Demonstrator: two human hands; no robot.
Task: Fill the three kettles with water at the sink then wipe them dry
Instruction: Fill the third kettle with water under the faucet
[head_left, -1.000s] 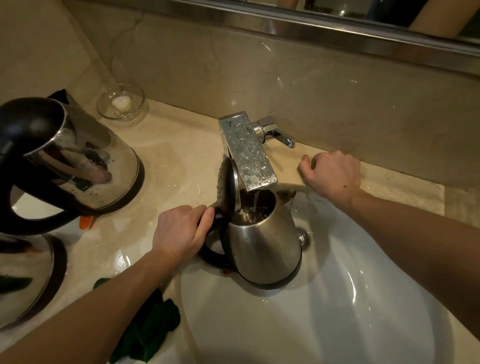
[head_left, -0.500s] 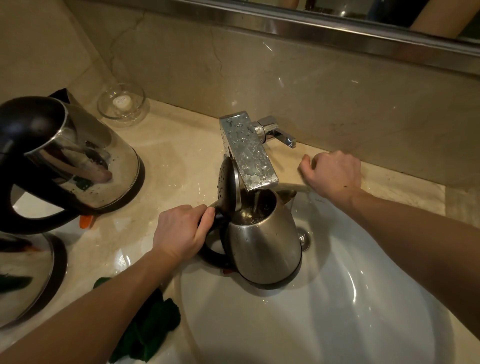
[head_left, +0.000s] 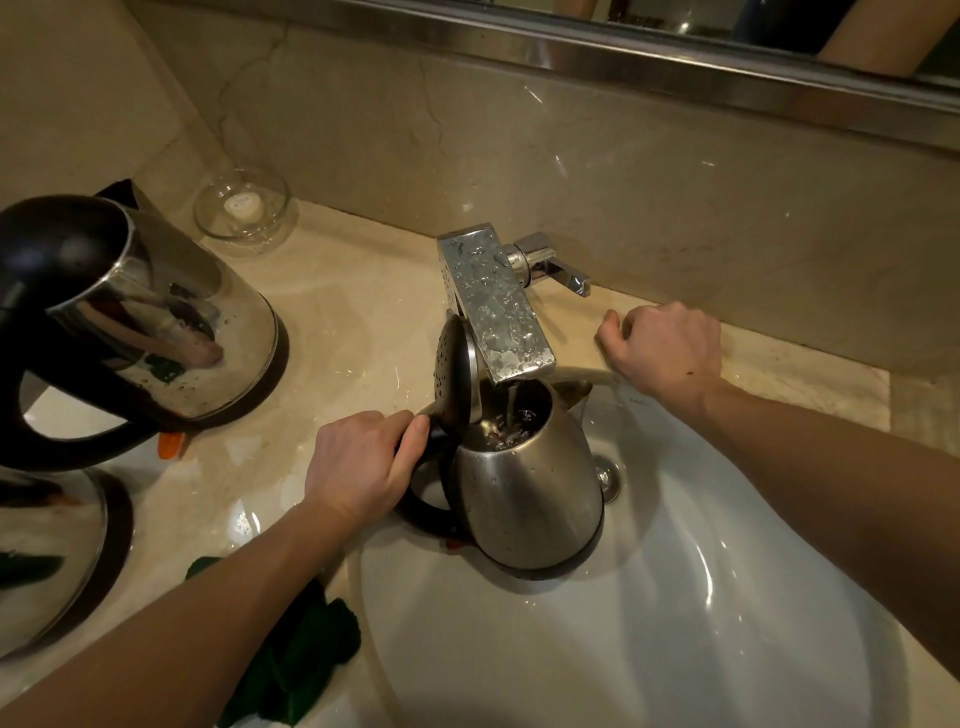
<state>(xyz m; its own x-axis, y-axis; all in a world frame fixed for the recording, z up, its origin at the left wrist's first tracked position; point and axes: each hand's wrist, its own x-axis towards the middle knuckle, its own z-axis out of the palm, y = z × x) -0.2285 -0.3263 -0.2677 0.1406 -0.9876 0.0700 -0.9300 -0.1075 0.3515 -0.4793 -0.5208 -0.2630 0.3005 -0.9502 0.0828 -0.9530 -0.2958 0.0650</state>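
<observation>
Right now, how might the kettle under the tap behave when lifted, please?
Probably heavy: water is running into the steel kettle. Likely slippery, with droplets on its open lid. The left hand grips its handle, so tipping seems unlikely.

Counter (head_left: 353, 312): polished beige marble with wet patches and glare.
Back wall (head_left: 675, 171): matching beige stone, veined with dark cracks.
Side wall (head_left: 67, 78), left: same stone.
Mirror (head_left: 779, 21): above the back wall, lower edge trimmed by a brushed metal strip (head_left: 571, 57).
Glass dish (head_left: 241, 208): clear, in the counter's far left corner.
Light: warm, dim.
</observation>
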